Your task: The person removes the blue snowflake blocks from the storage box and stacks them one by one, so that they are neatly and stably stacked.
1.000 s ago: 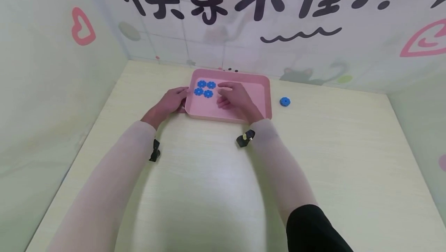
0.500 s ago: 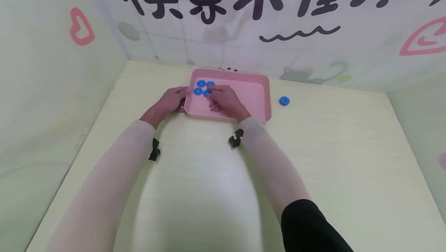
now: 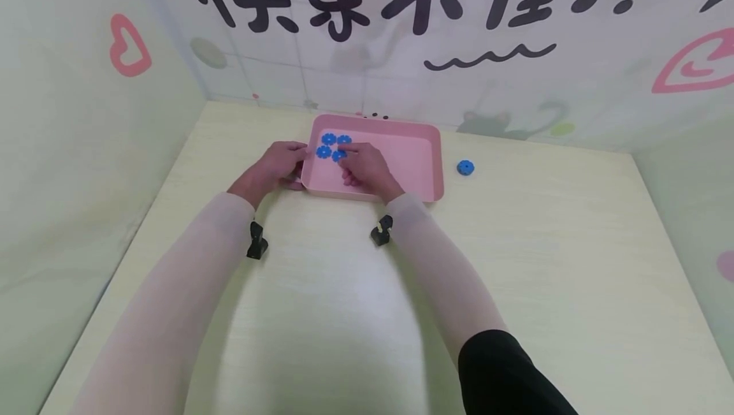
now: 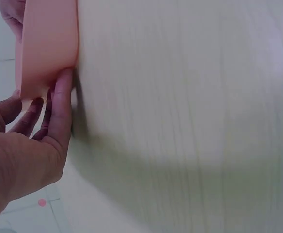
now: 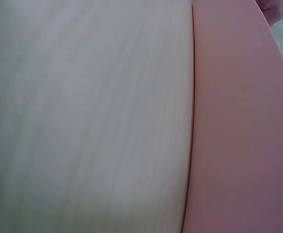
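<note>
Fingers of the left hand (image 3: 280,165) pinch the pink tray (image 3: 411,157) at nine o'clock; those of the right hand (image 3: 367,167), their grip impossible to tell, partly hide one of four blue discs (image 3: 323,152) toward ten o'clock inside. Another blue piece (image 3: 466,167) sits at three on the worktop (image 3: 545,243).

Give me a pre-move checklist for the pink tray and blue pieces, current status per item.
1. Left hand on pink tray: ok, touching its left end.
2. Four blue flower-shaped pieces inside: ok, grouped two by two toward the left end.
3. Right hand at the group: ok, fingertips at the near right piece.
4. Pinch on that piece: cannot tell, the fingers partly cover it.
5. All blue pieces inside: not ok, a loose blue piece lies on the table, right of the tray.
6. Blue pieces visible in a wrist view: not ok, neither shows them.
</note>
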A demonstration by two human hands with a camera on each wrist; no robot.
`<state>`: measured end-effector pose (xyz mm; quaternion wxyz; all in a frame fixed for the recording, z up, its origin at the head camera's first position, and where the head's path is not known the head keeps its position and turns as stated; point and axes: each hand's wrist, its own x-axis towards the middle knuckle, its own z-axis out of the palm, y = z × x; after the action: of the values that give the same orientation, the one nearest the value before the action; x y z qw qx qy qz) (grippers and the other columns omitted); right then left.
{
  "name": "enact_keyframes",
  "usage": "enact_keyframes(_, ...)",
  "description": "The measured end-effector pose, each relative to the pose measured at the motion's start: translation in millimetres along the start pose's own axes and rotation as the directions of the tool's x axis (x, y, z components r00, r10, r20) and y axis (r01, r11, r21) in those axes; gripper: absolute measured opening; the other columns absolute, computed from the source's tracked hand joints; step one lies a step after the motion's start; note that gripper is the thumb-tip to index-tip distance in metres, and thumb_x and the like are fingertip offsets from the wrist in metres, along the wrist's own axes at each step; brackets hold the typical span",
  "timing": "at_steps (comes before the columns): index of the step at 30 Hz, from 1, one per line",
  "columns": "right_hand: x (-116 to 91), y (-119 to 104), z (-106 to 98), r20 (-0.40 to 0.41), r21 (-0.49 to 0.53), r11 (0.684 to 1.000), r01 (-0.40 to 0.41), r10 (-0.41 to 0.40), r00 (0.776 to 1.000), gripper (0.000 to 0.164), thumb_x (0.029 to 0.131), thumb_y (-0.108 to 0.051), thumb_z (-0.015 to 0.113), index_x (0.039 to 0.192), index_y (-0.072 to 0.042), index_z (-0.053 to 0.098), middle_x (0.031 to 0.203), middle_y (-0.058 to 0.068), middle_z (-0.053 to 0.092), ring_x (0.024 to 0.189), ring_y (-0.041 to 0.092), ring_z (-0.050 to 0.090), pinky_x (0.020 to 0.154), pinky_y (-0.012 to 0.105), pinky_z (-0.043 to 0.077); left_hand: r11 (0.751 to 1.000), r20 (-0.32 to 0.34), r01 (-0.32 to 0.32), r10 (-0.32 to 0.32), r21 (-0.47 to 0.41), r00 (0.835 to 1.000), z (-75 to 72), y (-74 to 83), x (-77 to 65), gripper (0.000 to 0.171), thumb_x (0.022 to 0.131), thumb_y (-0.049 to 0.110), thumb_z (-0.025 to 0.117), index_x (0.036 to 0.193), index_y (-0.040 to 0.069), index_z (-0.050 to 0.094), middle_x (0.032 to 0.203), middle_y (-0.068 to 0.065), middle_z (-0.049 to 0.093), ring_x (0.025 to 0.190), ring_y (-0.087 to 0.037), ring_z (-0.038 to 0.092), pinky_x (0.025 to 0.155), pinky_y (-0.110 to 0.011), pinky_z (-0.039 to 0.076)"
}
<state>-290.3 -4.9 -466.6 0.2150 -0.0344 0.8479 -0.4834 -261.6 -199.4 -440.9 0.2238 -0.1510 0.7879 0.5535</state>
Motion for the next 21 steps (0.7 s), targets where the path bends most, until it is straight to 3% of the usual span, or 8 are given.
enact_keyframes(13,-2.5,-10.0,1.3,-0.070,-0.042,0.992,-0.122,0.119,0.990,0.032,0.094,-0.014,0.065,0.123,-0.008,0.052,0.075,0.009,0.065,0.055,0.017,0.061,0.049,0.023,0.049,0.996,-0.021,0.058,-0.059,-0.063,0.998,1.5,5.7,-2.7,0.047,0.104,0.029,0.045,0.149,0.017,0.041,0.113,-0.015,0.053,0.096,-0.025,0.055,0.074,-0.042,0.059)
enact_keyframes(21,-5.2,-6.8,-3.7,-0.025,0.022,0.996,-0.089,0.090,0.996,0.016,0.097,-0.022,0.062,0.099,-0.007,0.057,0.074,0.009,0.066,0.055,0.015,0.061,0.051,0.022,0.051,0.996,-0.037,0.060,-0.063,-0.064,0.997,3.4,6.6,-5.3,0.046,0.104,0.028,0.045,0.148,0.017,0.042,0.111,-0.015,0.054,0.093,-0.025,0.056,0.072,-0.042,0.059)
